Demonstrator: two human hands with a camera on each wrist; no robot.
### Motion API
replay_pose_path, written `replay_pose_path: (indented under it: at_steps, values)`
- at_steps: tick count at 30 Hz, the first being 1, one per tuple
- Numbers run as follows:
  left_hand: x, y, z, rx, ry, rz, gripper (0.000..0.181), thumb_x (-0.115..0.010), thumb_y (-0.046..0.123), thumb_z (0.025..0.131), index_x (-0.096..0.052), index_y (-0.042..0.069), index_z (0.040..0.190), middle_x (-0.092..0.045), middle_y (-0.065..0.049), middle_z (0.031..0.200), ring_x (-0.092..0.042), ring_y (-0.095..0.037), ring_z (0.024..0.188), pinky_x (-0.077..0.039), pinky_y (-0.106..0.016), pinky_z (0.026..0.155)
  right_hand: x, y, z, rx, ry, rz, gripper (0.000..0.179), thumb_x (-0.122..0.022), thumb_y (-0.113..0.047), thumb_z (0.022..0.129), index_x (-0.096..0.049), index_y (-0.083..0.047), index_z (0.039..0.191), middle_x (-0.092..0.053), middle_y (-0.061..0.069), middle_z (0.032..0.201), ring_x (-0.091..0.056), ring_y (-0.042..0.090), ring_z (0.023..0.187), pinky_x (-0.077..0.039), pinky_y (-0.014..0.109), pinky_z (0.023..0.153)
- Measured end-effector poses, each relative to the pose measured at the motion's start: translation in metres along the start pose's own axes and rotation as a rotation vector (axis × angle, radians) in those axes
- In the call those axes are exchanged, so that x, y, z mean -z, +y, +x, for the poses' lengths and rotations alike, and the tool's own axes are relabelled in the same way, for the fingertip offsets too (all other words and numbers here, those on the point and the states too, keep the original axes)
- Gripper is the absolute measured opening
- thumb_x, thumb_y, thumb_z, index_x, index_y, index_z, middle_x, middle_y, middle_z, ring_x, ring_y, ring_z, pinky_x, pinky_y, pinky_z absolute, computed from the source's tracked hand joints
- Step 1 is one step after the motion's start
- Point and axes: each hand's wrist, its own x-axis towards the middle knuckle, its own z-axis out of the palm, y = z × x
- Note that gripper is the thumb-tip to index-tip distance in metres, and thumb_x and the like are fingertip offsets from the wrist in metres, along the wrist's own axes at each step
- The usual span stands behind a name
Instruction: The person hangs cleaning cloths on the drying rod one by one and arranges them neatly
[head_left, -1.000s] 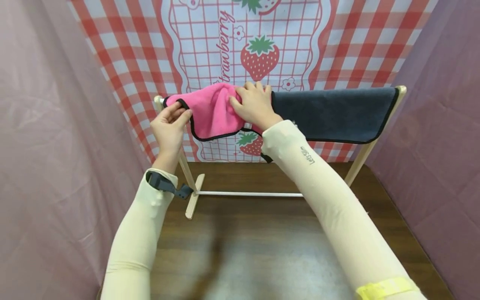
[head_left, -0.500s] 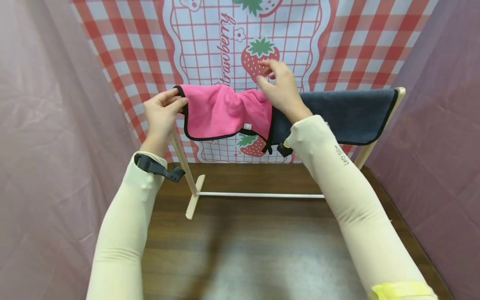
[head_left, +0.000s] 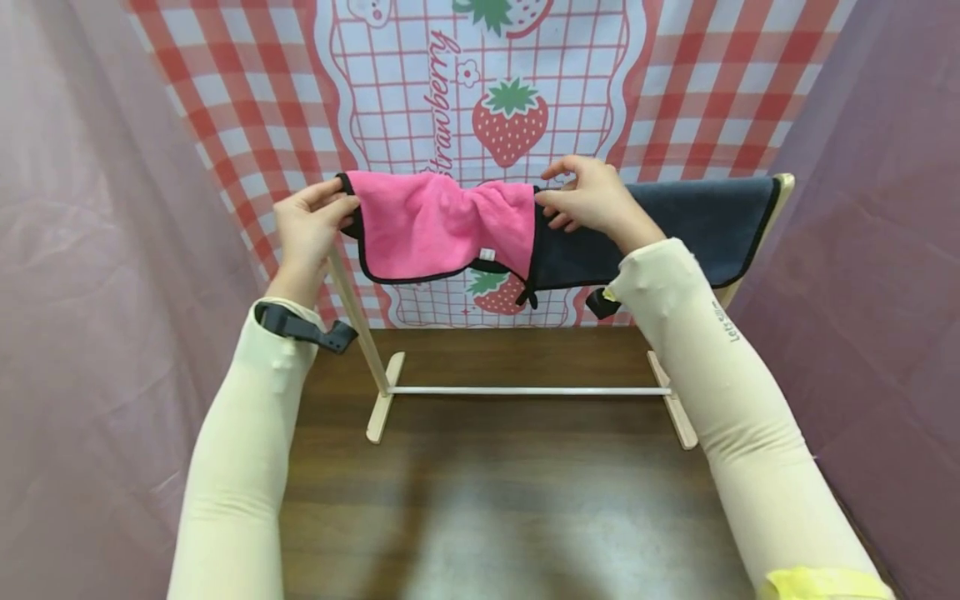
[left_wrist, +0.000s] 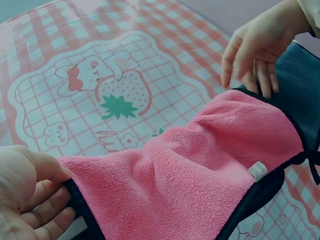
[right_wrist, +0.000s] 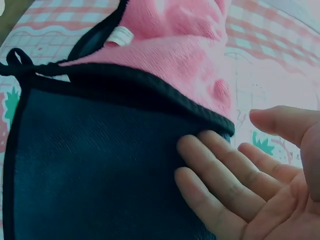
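Note:
A pink towel (head_left: 420,229) with black edging drapes over the rack's top bar, bunched at its middle, with a small white tag (left_wrist: 258,171) near the lower edge. My left hand (head_left: 306,229) pinches its left black edge between thumb and fingers. At the opposite end, my right hand (head_left: 592,200) hovers by the towel's upper right corner. In the right wrist view, the fingers (right_wrist: 222,180) are loosely spread beside the black border, over the dark grey towel (right_wrist: 100,150), with the thumb apart and nothing held. A black loop (right_wrist: 22,65) hangs at the pink towel's lower corner.
The dark grey towel covers the right part of the wooden rack, whose left post (head_left: 352,321) and white lower bar (head_left: 525,390) show above the brown floor (head_left: 480,483). Behind hangs a red checked strawberry cloth (head_left: 675,92). Pink curtains (head_left: 82,250) flank both sides.
My right hand has let go of the pink towel's bunched middle, lifted, and moved right to its right edge. My left hand has drawn the left edge outward, spreading the towel flatter.

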Motion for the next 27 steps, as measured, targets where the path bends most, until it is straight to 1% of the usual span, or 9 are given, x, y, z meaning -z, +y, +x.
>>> replay_pose_path:
  at_steps: [2, 5, 9, 12, 15, 18, 22, 24, 27]
  values:
    - [0.001, -0.001, 0.001, 0.010, 0.001, -0.005, 0.040, -0.072, -0.009, 0.083, -0.063, -0.013, 0.122, -0.067, 0.007, 0.070, -0.063, -0.005, 0.062, -0.054, -0.015, 0.060, -0.006, 0.000, 0.001, 0.007, -0.011, 0.002, 0.049, -0.066, -0.026, 0.095, -0.052, -0.006, 0.138, -0.070, 0.020, 0.110, -0.070, 0.016, 0.078, -0.058, 0.025, 0.065]
    - [0.002, -0.002, 0.003, 0.028, 0.005, -0.019, 0.040, -0.071, -0.009, 0.083, -0.064, -0.013, 0.122, -0.068, 0.006, 0.071, -0.063, -0.006, 0.062, -0.055, -0.016, 0.060, -0.016, 0.000, 0.003, 0.037, 0.012, 0.042, 0.044, -0.069, -0.018, 0.093, -0.057, -0.004, 0.134, -0.071, 0.017, 0.105, -0.067, 0.015, 0.078, -0.057, 0.023, 0.066]
    - [0.003, -0.004, 0.007, 0.058, 0.016, -0.039, 0.038, -0.070, -0.009, 0.084, -0.065, -0.011, 0.121, -0.070, 0.001, 0.079, -0.064, -0.007, 0.064, -0.055, -0.017, 0.060, -0.024, 0.000, 0.008, 0.100, 0.061, 0.176, 0.039, -0.074, -0.007, 0.088, -0.066, -0.002, 0.126, -0.068, 0.013, 0.098, -0.060, 0.015, 0.083, -0.054, 0.022, 0.071]
    - [0.004, -0.006, 0.012, 0.079, 0.016, -0.018, 0.037, -0.067, -0.008, 0.086, -0.066, -0.008, 0.123, -0.070, -0.001, 0.086, -0.064, -0.006, 0.065, -0.055, -0.016, 0.062, -0.026, -0.001, 0.010, 0.104, 0.059, 0.308, 0.039, -0.075, -0.005, 0.087, -0.068, -0.002, 0.126, -0.065, 0.011, 0.109, -0.058, 0.015, 0.093, -0.054, 0.022, 0.077]
    - [0.005, -0.006, 0.016, 0.095, 0.010, -0.006, 0.036, -0.063, -0.007, 0.089, -0.064, -0.007, 0.125, -0.069, 0.001, 0.083, -0.062, -0.005, 0.063, -0.053, -0.015, 0.060, -0.025, -0.005, 0.011, 0.070, 0.030, 0.472, 0.043, -0.073, -0.002, 0.088, -0.065, -0.002, 0.130, -0.061, 0.010, 0.129, -0.059, 0.016, 0.098, -0.055, 0.022, 0.077]
    - [0.007, -0.005, 0.019, 0.108, -0.002, -0.048, 0.037, -0.059, -0.009, 0.091, -0.061, -0.009, 0.128, -0.067, 0.004, 0.075, -0.060, -0.005, 0.060, -0.052, -0.014, 0.059, -0.022, -0.008, 0.010, 0.038, 0.028, 0.653, 0.047, -0.070, 0.005, 0.087, -0.062, 0.000, 0.133, -0.057, 0.013, 0.136, -0.062, 0.016, 0.092, -0.055, 0.021, 0.070]
    - [0.012, -0.003, 0.022, 0.110, -0.018, -0.106, 0.037, -0.055, -0.010, 0.093, -0.059, -0.011, 0.130, -0.067, 0.005, 0.075, -0.062, -0.005, 0.062, -0.053, -0.015, 0.061, -0.017, -0.009, 0.009, 0.047, 0.073, 0.844, 0.049, -0.067, 0.012, 0.087, -0.061, 0.001, 0.134, -0.054, 0.012, 0.139, -0.064, 0.014, 0.081, -0.054, 0.022, 0.061]
    - [0.014, -0.003, 0.024, 0.101, -0.007, -0.117, 0.036, -0.054, -0.011, 0.094, -0.060, -0.011, 0.129, -0.066, 0.004, 0.076, -0.062, -0.006, 0.064, -0.053, -0.015, 0.061, -0.014, -0.009, 0.008, 0.070, 0.102, 0.908, 0.049, -0.066, 0.015, 0.086, -0.061, 0.003, 0.133, -0.052, 0.012, 0.140, -0.064, 0.014, 0.076, -0.055, 0.022, 0.059]
    - [0.019, -0.003, 0.026, 0.098, 0.031, -0.118, 0.035, -0.055, -0.010, 0.094, -0.061, -0.010, 0.128, -0.065, 0.004, 0.076, -0.059, -0.006, 0.062, -0.050, -0.014, 0.058, -0.011, -0.007, 0.008, 0.086, 0.129, 0.944, 0.050, -0.066, 0.016, 0.085, -0.060, 0.004, 0.133, -0.049, 0.011, 0.142, -0.065, 0.014, 0.072, -0.055, 0.023, 0.058]
